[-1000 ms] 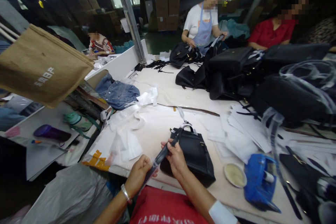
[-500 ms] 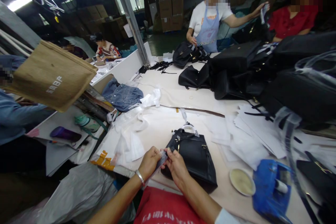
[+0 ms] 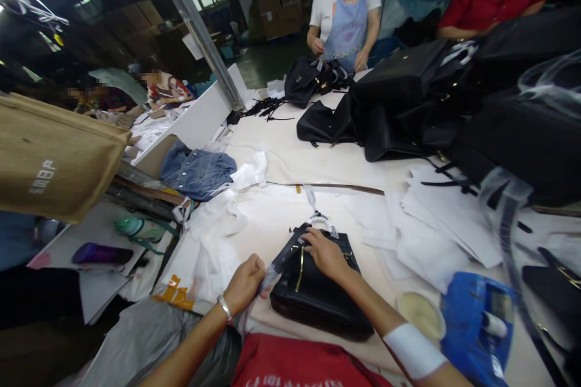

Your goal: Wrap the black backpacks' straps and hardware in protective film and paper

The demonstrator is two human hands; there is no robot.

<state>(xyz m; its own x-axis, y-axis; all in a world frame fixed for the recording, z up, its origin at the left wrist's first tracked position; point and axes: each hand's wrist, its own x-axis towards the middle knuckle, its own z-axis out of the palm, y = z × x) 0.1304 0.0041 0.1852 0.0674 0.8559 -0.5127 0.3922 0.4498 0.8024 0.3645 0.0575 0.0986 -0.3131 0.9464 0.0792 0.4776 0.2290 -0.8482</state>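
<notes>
Cream cloth covers the long counter (image 3: 290, 163), with white paper sheets (image 3: 436, 217) spread to the right and a heap of black bags (image 3: 408, 103) farther back, where a person in a blue apron (image 3: 347, 18) works. Near the front edge lies a small black handbag (image 3: 318, 290), flat on the counter. The left hand (image 3: 245, 281) has its fingers pinched together on the plastic-wrapped strap (image 3: 279, 263) running up to the bag's top. The right hand (image 3: 324, 251) rests on the bag near its handle (image 3: 322, 221), fingers slightly spread, clamped on nothing. A blue tape dispenser (image 3: 472, 326) and a small dish (image 3: 420, 323) sit just right of the bag.
</notes>
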